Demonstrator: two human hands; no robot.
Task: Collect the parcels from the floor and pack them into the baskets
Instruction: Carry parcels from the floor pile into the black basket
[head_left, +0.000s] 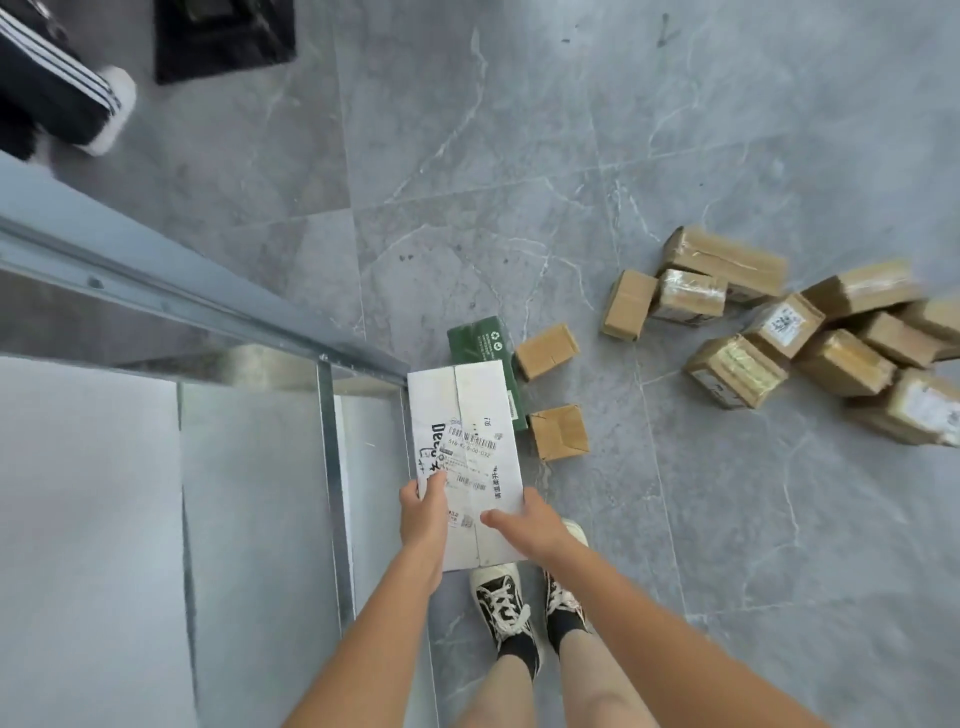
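Two hands are holding one white parcel (464, 457) above the floor (727, 519), at about 6 o'clock from the middle of the view. The left hand (423, 512) is gripping its near left edge, thumb curled over the printed label; the right hand (524, 522) is lying against the near right edge with fingers (496, 517) loosely stretched across the top. The step in hand looks like carrying this parcel to a basket. The metal frame (208, 306) at 9 o'clock may be part of one, but I cannot tell; no basket is plainly showing. The next move probably calls for swinging the parcel left over that rail without catching a corner.

Under the white parcel a green box (480, 338) is partly hidden, with two small brown boxes (546, 351) at 12 to 1 o'clock from the hands. A heap of brown parcels (769, 327) is lying at 2 o'clock, blurred and cut off by the right edge. Another person's shoe (111, 111) is showing at 10 o'clock.
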